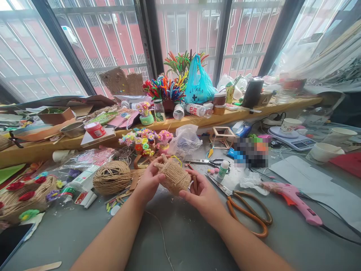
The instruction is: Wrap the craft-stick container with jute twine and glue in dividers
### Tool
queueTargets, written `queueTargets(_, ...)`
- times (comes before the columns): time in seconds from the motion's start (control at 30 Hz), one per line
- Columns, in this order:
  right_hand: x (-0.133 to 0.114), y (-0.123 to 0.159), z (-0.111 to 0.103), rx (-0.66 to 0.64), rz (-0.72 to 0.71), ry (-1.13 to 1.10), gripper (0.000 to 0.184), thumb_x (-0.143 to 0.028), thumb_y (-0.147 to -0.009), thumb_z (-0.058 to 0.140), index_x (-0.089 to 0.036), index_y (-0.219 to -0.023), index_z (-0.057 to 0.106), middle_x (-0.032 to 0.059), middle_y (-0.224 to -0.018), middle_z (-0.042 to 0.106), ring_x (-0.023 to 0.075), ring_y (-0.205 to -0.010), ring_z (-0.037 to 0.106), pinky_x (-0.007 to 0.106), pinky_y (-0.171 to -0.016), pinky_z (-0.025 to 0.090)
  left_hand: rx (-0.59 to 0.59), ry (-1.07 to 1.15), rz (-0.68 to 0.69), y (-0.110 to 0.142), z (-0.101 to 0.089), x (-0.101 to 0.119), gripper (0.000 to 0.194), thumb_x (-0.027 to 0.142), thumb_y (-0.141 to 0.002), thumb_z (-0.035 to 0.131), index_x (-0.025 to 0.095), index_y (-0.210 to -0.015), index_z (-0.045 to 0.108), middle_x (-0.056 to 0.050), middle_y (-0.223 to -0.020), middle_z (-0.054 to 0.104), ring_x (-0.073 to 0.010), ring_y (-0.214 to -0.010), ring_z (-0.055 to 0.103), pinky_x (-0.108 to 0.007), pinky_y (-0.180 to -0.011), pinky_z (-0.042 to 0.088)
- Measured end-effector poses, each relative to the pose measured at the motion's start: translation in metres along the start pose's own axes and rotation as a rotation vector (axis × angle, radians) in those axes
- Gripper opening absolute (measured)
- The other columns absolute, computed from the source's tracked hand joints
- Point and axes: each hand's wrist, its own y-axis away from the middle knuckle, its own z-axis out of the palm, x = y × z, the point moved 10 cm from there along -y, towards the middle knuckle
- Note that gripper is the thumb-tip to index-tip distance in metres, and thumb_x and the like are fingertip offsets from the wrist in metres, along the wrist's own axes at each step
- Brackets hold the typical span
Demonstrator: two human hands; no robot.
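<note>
The desk point(194, 241) is carrying the lot. Big scissors point(231, 194) are lying just right of your right hand point(201, 194), a pink glue gun point(299, 205) farther right. A twine ball point(112, 177) is sitting left of your left hand point(150, 180). Both hands are curling part-closed, holding the twine piece point(175, 175) tilted between them above the desk. A brown stick point(195, 183) is showing at your right fingers; can't tell if it's gripped or attached.
</note>
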Motion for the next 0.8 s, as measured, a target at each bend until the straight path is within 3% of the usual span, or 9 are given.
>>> queueTargets(0.1,-0.010,0.001,-0.014,0.078,-0.062,0.189,0.053,-0.041,-0.073,0.089,-0.027,-0.120,0.070,-0.0027,-0.089,0.060,0.0117,-0.063,0.049,0.026,-0.058,0.043,0.016,-0.032,0.003,0.000,-0.005,0.003,0.072,0.048,-0.062,0.094,0.023,-0.126,0.070,-0.012,-0.127,0.071,-0.0351,-0.122,0.063,-0.039,-0.100,0.049)
queueTargets(0.17,-0.021,0.002,-0.017,0.090,-0.134,0.358,0.029,-0.042,-0.082,0.082,-0.026,-0.104,0.075,-0.0035,-0.079,0.055,0.0124,-0.062,0.044,0.027,-0.058,0.039,0.024,-0.035,0.006,-0.001,-0.006,0.003,0.072,0.048,-0.062,0.094,0.023,-0.125,0.070,-0.012,-0.126,0.071,-0.0351,-0.121,0.064,-0.039,-0.097,0.050)
queueTargets(0.23,-0.026,0.003,-0.015,0.074,-0.179,0.492,0.017,-0.041,-0.089,0.074,-0.025,-0.090,0.076,-0.0031,-0.072,0.053,0.0141,-0.062,0.044,0.028,-0.059,0.036,0.027,-0.035,0.008,0.000,-0.006,0.002,0.073,0.049,-0.061,0.095,0.023,-0.124,0.071,-0.012,-0.128,0.070,-0.0353,-0.122,0.063,-0.038,-0.096,0.051)
queueTargets(0.5,-0.004,0.000,-0.018,0.066,-0.087,0.432,0.022,-0.047,-0.088,0.073,-0.026,-0.096,0.075,-0.0037,-0.066,0.051,0.0160,-0.060,0.043,0.028,-0.055,0.031,0.044,-0.050,0.006,0.001,-0.006,0.002,0.076,0.048,-0.058,0.096,0.022,-0.125,0.071,-0.014,-0.131,0.069,-0.0358,-0.123,0.062,-0.039,-0.100,0.049)
queueTargets(0.7,-0.027,0.000,-0.012,0.055,-0.211,0.581,0.016,-0.039,-0.091,0.068,-0.025,-0.083,0.069,-0.0013,-0.074,0.054,0.0179,-0.064,0.046,0.030,-0.061,0.036,0.053,-0.099,0.011,0.002,-0.008,0.002,0.075,0.045,-0.059,0.096,0.022,-0.126,0.071,-0.014,-0.132,0.070,-0.0360,-0.123,0.063,-0.039,-0.100,0.050)
queueTargets(0.8,-0.034,-0.002,-0.021,0.113,-0.225,0.618,0.018,-0.040,-0.097,0.057,-0.025,-0.088,0.061,-0.0007,-0.077,0.055,0.0193,-0.068,0.048,0.031,-0.064,0.038,0.023,-0.181,-0.009,0.002,-0.012,0.005,0.075,0.043,-0.059,0.097,0.023,-0.127,0.071,-0.014,-0.137,0.068,-0.0358,-0.121,0.065,-0.038,-0.097,0.052)
